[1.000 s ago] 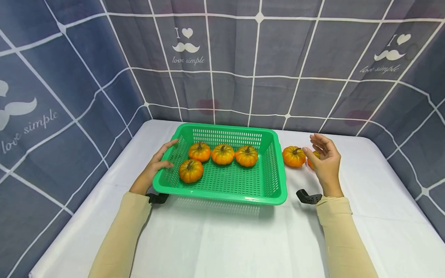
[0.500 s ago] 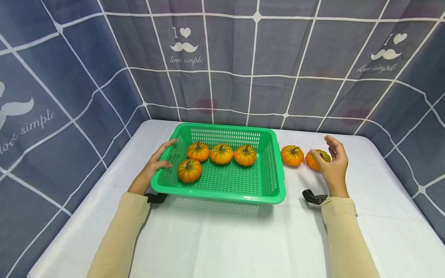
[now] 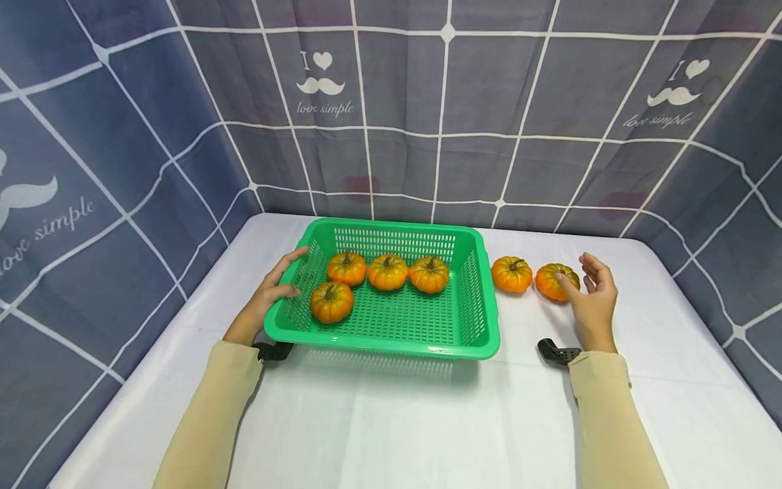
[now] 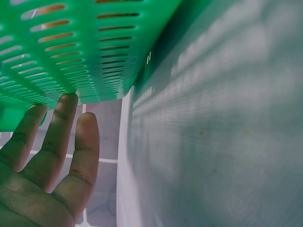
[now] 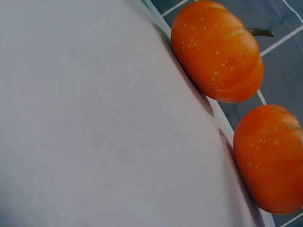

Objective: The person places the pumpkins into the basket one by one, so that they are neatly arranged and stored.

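Observation:
In the head view, a green plastic basket [image 3: 391,350] with slotted walls holds several small orange pumpkins [image 3: 388,273]. My left hand [image 3: 267,297] grips its left rim, thumb over the edge; in the left wrist view, fingers [image 4: 57,137] reach the outside of the slotted wall. Right of the basket, two more pumpkins sit on the table: one beside the basket wall [image 3: 512,275], the other pumpkin [image 3: 554,280] farther right. My right hand [image 3: 592,299] is spread next to that right pumpkin, its thumb overlapping it in view. Contact cannot be told. The right wrist view shows both pumpkins [image 5: 218,52], without fingers.
A white cloth covers the table [image 3: 391,428]. Grey-blue curtains [image 3: 403,163] with white lines rise behind it and along both sides. Each wrist carries a black camera mount [image 3: 557,353].
My right hand has moved rightward, from over the right pumpkin to its right side, and slightly lower. The left hand stays on the basket. The pumpkins keep their places.

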The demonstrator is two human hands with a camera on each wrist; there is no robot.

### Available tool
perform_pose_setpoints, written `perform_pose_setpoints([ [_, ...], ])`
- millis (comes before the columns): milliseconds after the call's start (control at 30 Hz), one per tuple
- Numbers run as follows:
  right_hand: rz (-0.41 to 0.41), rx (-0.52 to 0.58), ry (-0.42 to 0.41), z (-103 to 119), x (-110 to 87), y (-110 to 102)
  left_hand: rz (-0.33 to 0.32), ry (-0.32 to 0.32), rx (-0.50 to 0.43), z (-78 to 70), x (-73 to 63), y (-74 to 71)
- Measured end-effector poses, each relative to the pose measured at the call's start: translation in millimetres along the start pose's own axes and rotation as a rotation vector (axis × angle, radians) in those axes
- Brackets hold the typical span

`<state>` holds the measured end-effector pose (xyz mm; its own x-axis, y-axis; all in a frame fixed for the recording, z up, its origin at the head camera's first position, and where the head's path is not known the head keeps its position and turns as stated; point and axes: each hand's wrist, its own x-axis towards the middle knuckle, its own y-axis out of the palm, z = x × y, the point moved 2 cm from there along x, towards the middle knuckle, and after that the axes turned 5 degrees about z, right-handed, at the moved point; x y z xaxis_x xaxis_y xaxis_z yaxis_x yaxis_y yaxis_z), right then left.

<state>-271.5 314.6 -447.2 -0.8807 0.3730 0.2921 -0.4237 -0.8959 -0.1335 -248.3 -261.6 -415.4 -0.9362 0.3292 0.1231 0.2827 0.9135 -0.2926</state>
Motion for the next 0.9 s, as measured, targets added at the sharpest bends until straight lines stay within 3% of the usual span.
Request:
perform_pose_setpoints([
  [367,0.043,-0.04,0.115,-13,-1.7,-6,0.007,0.004,-0.007,-0.1,0.0,0.8],
  [900,0.2,-0.142,0.237,-21,-1.9,-6,0.006,-0.001,-0.012,2.2,-0.7,-0.7],
])
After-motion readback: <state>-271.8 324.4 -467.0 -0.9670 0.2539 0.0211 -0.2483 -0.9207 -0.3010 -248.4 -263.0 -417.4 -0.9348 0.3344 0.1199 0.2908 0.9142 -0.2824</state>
